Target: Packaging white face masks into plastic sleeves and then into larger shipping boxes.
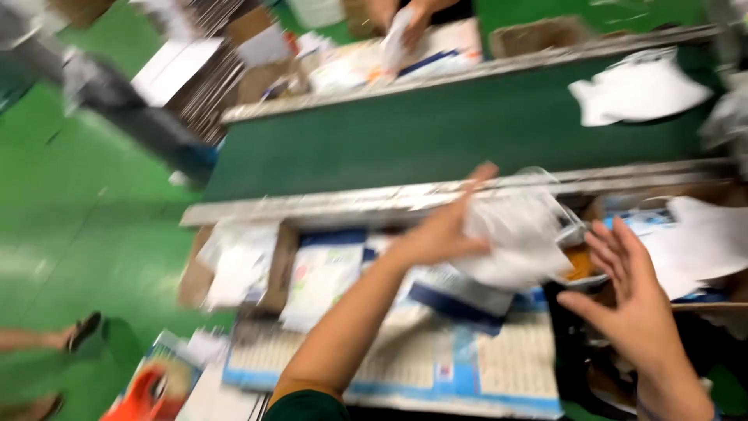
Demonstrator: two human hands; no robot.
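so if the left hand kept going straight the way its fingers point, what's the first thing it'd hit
Probably the metal edge rail of the green conveyor belt, just past the white plastic bag that the left hand grips; blur leaves depth unclear.

Motion blur smears the white packet (514,242), and another person's hands (405,19) are cut off above.

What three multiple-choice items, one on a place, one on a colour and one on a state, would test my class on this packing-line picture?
1. Where does the white mask lie?
A on the belt
B on the floor
C in a hand

2. What colour is the conveyor belt?
A red
B green
C yellow

3. How is the right hand?
A fisted
B holding a box
C open and empty

Key: A, it lies on the belt's far right; B, the belt is dark green; C, its fingers are spread, while the left hand grips a clear bag.
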